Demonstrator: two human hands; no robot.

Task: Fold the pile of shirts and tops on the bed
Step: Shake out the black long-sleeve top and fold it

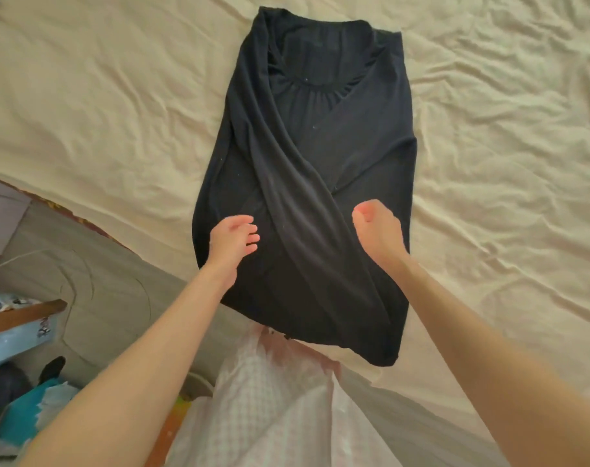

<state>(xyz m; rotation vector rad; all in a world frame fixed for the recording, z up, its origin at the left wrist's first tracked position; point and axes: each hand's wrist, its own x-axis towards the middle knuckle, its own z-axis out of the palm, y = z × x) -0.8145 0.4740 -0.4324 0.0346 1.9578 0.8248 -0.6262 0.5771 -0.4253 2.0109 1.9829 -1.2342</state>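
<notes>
At the near left, clutter (21,392) sits beside the bed's grey edge (111,298). The left hand (231,242) hovers over the top's (307,203) left side, fingers loosely curled, grasping nothing. The black top lies lengthwise mid-bed on the cream sheet (506,146), sides folded in, neckline far, hem near. The right hand (378,230), loosely curled and empty, is over its right side.

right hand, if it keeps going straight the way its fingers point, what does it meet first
Most likely the black top: the right hand hovers over its lower half with fingers curled toward the crossed sleeves, though the height above the fabric is unclear.
</notes>
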